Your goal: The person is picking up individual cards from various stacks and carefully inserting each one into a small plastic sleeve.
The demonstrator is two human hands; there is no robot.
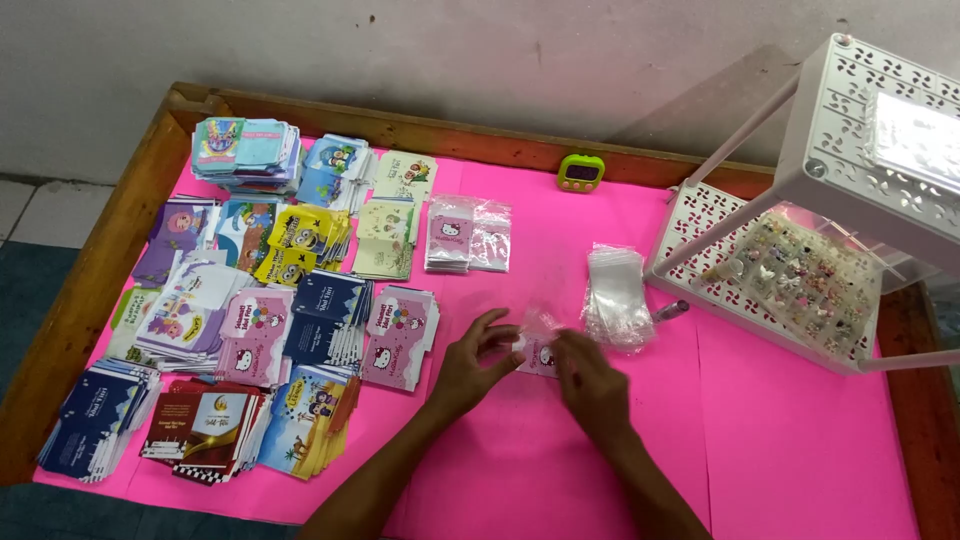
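1. My left hand [470,365] and my right hand [590,385] meet near the middle of the table [520,470], which is covered in bright pink.
2. Between them I hold a small pink card [541,357] in a clear plastic sleeve [537,325]; my left fingers are curled and pinch its left edge, my right fingers are closed over its right side.
3. Just to the right of my hands lies a loose pile of empty clear sleeves [617,297].
4. Toward the far edge, a short stack of already sleeved pink cards [467,234] sits in the middle.
5. The whole left side of the table is filled with stacks of printed cards [260,330] in blue, purple, yellow, pink and dark red.
6. A small green timer [581,172] stands on the wooden far rim.
7. At the right edge stands a white perforated rack [850,130], and a tray of small trinkets [800,270] rests on its lower shelf.
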